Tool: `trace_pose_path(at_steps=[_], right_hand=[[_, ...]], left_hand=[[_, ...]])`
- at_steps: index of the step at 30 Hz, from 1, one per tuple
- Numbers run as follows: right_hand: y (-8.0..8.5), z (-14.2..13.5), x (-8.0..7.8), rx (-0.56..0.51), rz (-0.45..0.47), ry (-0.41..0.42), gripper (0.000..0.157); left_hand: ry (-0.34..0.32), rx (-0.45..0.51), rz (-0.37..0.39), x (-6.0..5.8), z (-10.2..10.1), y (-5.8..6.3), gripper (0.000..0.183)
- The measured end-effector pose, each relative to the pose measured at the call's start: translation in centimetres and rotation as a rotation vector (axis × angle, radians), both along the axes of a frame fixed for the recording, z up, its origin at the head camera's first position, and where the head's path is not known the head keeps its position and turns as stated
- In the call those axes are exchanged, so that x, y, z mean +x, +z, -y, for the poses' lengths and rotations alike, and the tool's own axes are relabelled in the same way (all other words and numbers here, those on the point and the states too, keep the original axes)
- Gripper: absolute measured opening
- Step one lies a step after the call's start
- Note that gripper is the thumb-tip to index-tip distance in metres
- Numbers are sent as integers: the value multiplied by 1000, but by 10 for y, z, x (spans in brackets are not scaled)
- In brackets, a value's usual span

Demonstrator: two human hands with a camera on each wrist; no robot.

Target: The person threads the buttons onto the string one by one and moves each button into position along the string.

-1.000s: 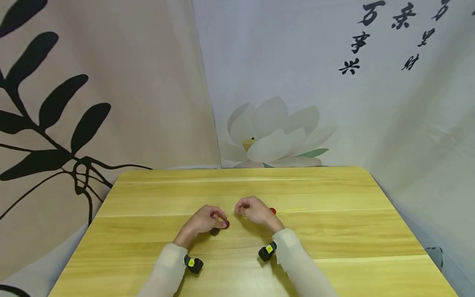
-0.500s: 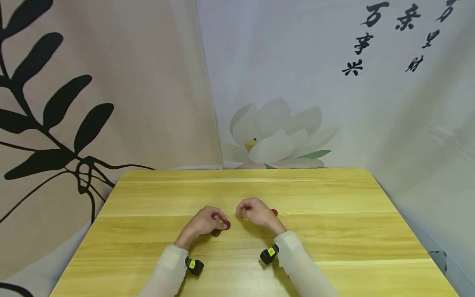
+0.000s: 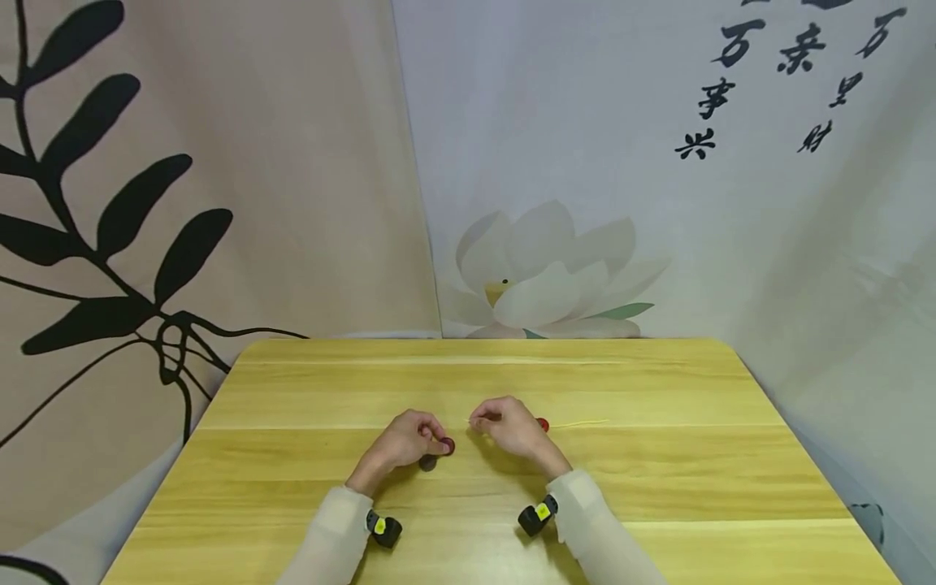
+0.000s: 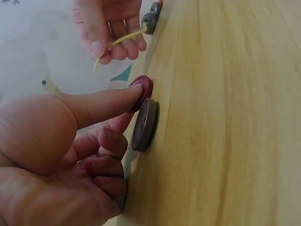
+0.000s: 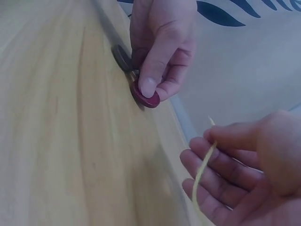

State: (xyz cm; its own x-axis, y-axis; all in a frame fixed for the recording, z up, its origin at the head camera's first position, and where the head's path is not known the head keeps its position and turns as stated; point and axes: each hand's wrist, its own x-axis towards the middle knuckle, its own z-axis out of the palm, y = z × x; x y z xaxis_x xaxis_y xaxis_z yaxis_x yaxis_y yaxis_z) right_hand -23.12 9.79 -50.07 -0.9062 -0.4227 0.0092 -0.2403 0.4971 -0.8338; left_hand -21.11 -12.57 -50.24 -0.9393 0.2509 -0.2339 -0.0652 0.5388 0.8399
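My left hand (image 3: 400,439) pinches a dark red button (image 4: 147,85) between thumb and finger at the table's surface. Right beside it a brown button (image 4: 145,126) lies on the tabletop, near my curled lower fingers. My right hand (image 3: 509,426) pinches a yellow string (image 5: 199,175) close to its end, and a short tip sticks out past the thumb. In the left wrist view the string runs into a grey button (image 4: 149,23), with another dark button (image 4: 155,8) behind it. By my right wrist a red button (image 3: 543,424) shows, with the string's tail trailing right.
The wooden table (image 3: 702,471) extends around both hands. Behind it hangs a pale curtain (image 3: 556,146) printed with a flower, leaves and dark characters. A small black camera (image 3: 537,516) sits on the right wrist, another camera (image 3: 383,530) on the left.
The head view has shifted slightly, so everything appears a little lower and to the right. Both hands keep their grips on the button and the string.
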Motion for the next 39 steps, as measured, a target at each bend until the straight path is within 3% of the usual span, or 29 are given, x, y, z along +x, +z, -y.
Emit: trace_pose_path(at_steps=[13, 39], right_hand=[[10, -7, 5, -28, -9, -59, 10], [18, -28, 10, -90, -28, -102, 12]], left_hand=[[28, 24, -49, 1, -1, -5, 12], [264, 160, -41, -1, -10, 3, 11]])
